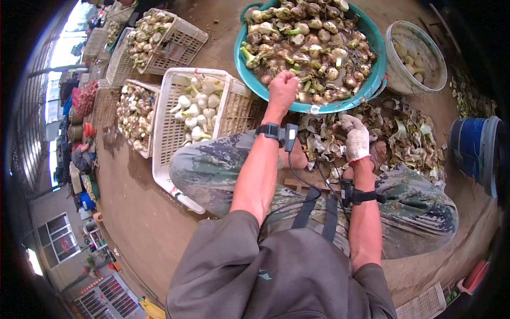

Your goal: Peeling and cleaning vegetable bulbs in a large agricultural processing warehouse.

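Note:
My bare left hand (283,91) is over the near rim of a teal plastic tub (346,106), its fingers curled together; whether something is pinched in them is hidden. Soil-stained, garlic-like bulbs (314,52) with cut green stems lie in muddy water inside the tub. Lower and to the right, my right hand (356,137) wears a whitish, dirty glove. Its fingers bend inward above a heap of peeled outer skins (414,147), and their grip cannot be made out. Left of my knee, a white plastic crate (161,119) holds clean white bulbs (202,101).
Beyond it are another crate of unwashed bulbs (135,115) and stacked crates (175,50). A whitish bucket (398,84) with pale bulbs adjoins the tub's right side. A blue container (466,147) stands far right. Cables run from both wrist straps. A person (82,159) sits far left.

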A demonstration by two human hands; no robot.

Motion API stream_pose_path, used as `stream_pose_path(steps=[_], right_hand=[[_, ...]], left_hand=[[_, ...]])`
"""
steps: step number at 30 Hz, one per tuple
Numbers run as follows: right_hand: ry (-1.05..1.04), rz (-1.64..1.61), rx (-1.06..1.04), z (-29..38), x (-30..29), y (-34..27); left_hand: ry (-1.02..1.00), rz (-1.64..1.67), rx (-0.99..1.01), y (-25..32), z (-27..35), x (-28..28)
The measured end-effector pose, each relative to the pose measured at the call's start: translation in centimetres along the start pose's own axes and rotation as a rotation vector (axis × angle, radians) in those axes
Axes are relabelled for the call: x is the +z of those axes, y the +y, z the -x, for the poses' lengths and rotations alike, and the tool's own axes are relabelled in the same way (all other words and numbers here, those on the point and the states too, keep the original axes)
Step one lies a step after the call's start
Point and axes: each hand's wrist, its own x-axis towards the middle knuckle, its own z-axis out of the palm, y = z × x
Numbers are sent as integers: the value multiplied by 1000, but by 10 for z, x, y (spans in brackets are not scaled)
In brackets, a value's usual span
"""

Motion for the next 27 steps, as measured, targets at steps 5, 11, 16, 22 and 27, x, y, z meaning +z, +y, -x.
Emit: stream_pose_path(steps=[5,11,16,22,27], right_hand=[[-8,175,-131,-15,-5,19],[38,289,-127,-13,-5,15],[64,472,-256,-7,7,-1],[188,769,-518,-15,3,7],[140,795,-467,4,9,-7]], left_hand=[[37,-675,434,-32,-32,23],[-210,-996,180,-32,-44,37],[-141,-888,398,-11,-36,26],[-571,-735,530,55,13,53],[-645,-557,402,67,54,56]])
